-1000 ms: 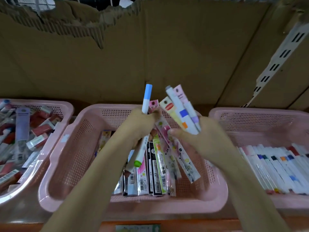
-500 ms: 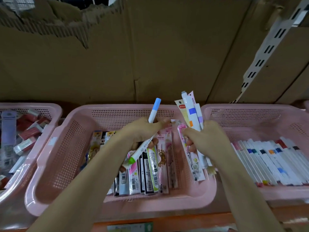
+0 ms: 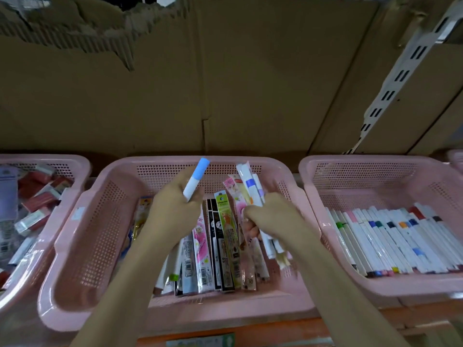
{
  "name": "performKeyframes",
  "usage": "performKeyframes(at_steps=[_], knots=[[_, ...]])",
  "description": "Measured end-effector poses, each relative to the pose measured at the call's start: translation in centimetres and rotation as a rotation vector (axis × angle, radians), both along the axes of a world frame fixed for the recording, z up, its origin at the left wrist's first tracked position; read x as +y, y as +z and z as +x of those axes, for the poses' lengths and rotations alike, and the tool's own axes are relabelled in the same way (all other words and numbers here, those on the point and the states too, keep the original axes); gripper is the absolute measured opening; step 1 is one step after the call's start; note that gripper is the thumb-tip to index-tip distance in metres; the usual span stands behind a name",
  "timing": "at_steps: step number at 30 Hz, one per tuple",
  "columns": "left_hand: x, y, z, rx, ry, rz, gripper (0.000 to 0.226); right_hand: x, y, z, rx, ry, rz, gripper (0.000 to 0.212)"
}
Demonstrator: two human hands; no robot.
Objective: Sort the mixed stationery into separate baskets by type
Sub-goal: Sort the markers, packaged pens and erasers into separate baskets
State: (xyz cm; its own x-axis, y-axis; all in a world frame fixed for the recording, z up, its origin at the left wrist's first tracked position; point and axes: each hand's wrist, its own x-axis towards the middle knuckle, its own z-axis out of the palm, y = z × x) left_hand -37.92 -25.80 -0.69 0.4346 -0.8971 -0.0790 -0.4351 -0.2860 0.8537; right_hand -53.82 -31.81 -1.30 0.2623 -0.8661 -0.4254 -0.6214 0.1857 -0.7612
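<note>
One white marker w/ blue cap [image 3: 196, 179] stands tilted in the left hand [image 3: 175, 211], fingers curled round its barrel, cap end up & leaning right, over the middle pink basket [image 3: 100, 221]. A green-tipped end [image 3: 172, 277] shows below the left wrist, prob. same marker but can't tell. Right hand [image 3: 270, 216] grips a bundle of markers & packets [image 3: 250, 186]: white barrels w/ blue, purple bands plus a pink printed packet, all fanned upward, lower ends sticking out under the palm; fingers wrapped tight round them. Both hands hang above the middle basket, near each other, not touching. Below them lie flat packaged pen refills [image 3: 223, 246] in a row, barcodes toward the near wall. Right pink basket [image 3: 350, 171] holds white markers [image 3: 390, 241] side by side, coloured bands & caps. Left pink basket [image 3: 77, 166] holds red-and-white eraser-like packs [image 3: 37, 204], blurry. Baskets sit on an orange shelf [image 3: 275, 329]; torn brown cardboard [image 3: 225, 83] behind, a white slotted rail [image 3: 400, 78] at right.
</note>
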Motion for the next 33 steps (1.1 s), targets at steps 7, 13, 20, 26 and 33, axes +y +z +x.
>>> performKeyframes(at_steps=[7, 13, 20, 26, 33], knots=[[0.5, -0.1, 0.6, 0.059, 0.02, -0.017, 0.049, 0.4, -1.1, -0.3, 0.386, 0.123, -0.09, 0.01], [-0.4, 0.2, 0.0, 0.033, -0.046, 0.001, 0.011, 1.6, 0.0, -1.0, 0.189, 0.089, -0.24, 0.013], [-1.5, 2.7, -2.3, 0.324, -0.175, 0.056, 0.01, 2.9, 2.4, -2.0, -0.155, 0.02, -0.237, 0.015], [-2.1, 3.2, -3.2, 0.493, -0.244, 0.079, 0.016, 3.1, 2.6, -2.8, -0.329, 0.127, -0.062, 0.006], [-2.0, 2.7, -2.6, 0.455, -0.076, 0.01, 0.022, 2.8, 2.0, -3.5, -0.258, 0.068, -0.154, 0.01]])
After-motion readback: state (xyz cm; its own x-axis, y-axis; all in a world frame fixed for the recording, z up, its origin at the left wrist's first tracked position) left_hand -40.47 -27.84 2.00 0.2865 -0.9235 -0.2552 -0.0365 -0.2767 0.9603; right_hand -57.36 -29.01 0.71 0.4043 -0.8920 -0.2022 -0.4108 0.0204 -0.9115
